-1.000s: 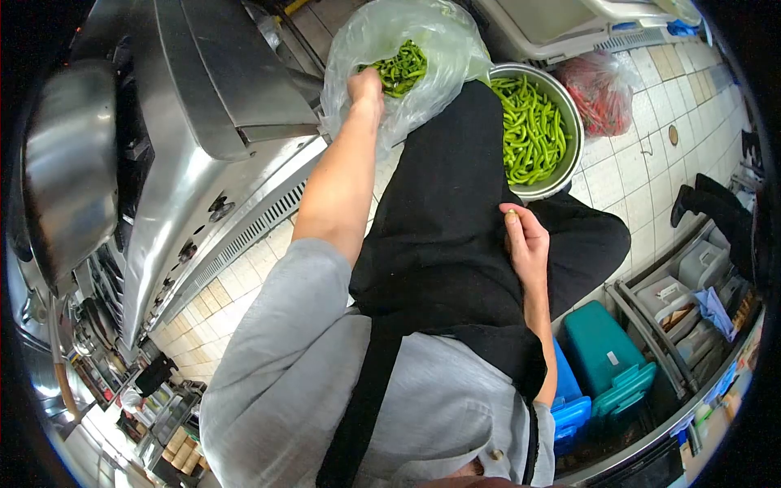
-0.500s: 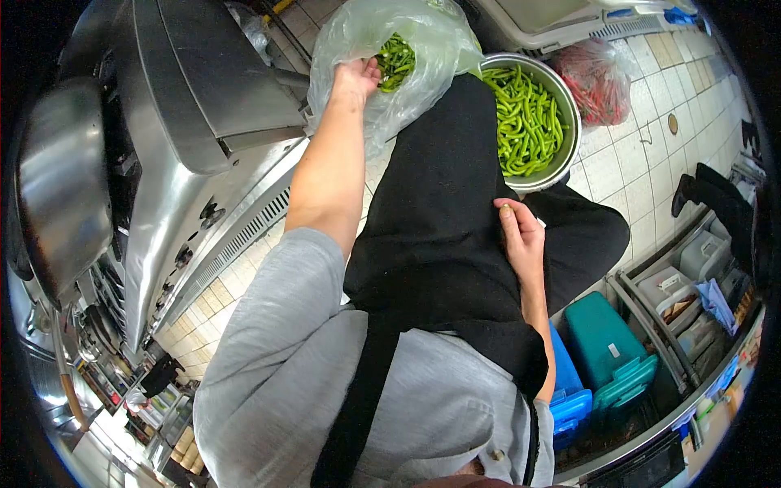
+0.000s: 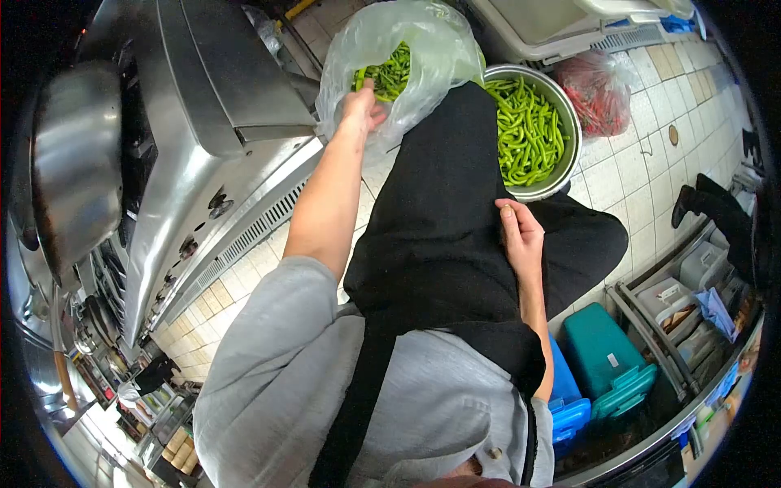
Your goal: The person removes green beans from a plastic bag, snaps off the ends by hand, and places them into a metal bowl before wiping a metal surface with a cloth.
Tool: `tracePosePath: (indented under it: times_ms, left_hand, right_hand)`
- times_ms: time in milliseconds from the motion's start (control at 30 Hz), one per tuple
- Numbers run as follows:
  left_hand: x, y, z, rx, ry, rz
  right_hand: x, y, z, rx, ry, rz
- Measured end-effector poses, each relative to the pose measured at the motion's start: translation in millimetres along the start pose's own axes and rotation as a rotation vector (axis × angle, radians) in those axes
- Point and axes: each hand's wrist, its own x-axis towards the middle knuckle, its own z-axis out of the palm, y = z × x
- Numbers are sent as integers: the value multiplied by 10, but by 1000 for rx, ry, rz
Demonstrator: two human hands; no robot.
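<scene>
My left hand (image 3: 363,110) is at the mouth of a translucent plastic bag (image 3: 443,57). Its fingers are curled, and the fingertips touch the green chili peppers (image 3: 396,75) inside, closed around one at the near edge. My right hand (image 3: 522,231) rests over my black apron, thumb and forefinger pinched together; what lies between them is too small to make out. Beside my knee stands a round metal bowl (image 3: 577,134) filled with more green chili peppers (image 3: 529,130).
A bag of red peppers (image 3: 596,93) lies on the tiled floor (image 3: 630,159) past the bowl. Steel cooking equipment (image 3: 203,146) lines the left side. Teal (image 3: 602,342) and blue lidded bins (image 3: 565,390) stand at lower right. Another person's dark-clad leg (image 3: 712,203) shows at far right.
My left hand has shifted at the bag's mouth, its fingertips now among the peppers at the near edge. The right hand keeps its pinch in the same place. The view has tilted slightly.
</scene>
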Motion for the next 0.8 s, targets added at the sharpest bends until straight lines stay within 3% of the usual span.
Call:
tracePosePath:
  times_ms: [133,233,333,400,467,600,633,700,800]
  left_hand:
    - [244,-85,102,-60,-35,66]
    - [304,-118,143,-23,109,64]
    - [-344,-18,210,539,282,627]
    - [-560,-53,149,599,269,598]
    - [-623,-11,121,699,238,640]
    - [-715,18,-12,581,180,722]
    - [-742,23,-48,581,183,727]
    - [-1110,131,-126,25,-111,320]
    - [-1544,112,-391,-9,-295,250]
  right_hand:
    - [-44,15,-38,45,12,37]
    - [-56,23,-69,82,-1,96]
    - [5,30,-49,76,20,72]
    - [3,4,-30,73,5,110]
    - [43,36,2,18,15,8]
    - [19,-10,-6,31,20,42]
    - [16,-7,-9,60,32,67]
    - [9,-3,-23,90,19,58]
    - [12,4,-45,133,-9,47]
